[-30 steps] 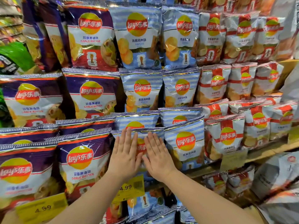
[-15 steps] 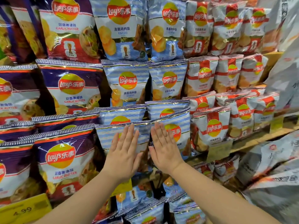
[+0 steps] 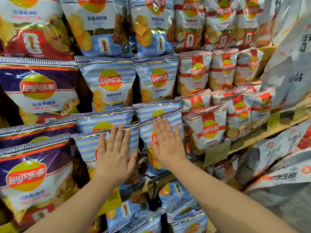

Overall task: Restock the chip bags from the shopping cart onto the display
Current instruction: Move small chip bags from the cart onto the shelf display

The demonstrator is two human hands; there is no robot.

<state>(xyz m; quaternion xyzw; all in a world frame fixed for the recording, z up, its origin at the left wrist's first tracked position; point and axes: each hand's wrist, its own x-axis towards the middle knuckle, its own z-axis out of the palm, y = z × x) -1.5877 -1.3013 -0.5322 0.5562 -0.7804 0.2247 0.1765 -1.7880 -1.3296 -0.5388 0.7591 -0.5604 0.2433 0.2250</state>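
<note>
Both hands have moved apart. Flat left hand (image 3: 113, 157) presses one shiny blue-striped chip bag (image 3: 87, 145); flat right hand (image 3: 166, 142) presses a second (image 3: 173, 118).

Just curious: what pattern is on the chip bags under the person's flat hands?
Light blue and white stripes, on the front blue-striped chip bags, seen in the head view.

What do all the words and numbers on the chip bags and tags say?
"Lay's 乐事": purple bag, and the other purple, blue and red bags.
"Lay's 乐事": blue striped bag.
"Lay's 乐事": red and white bag.
"FIFA": under the trophy on the upper blue bag.
Flavour lines on the bags: too blurred to read.
Yellow tag below the left hand: unreadable.
</note>
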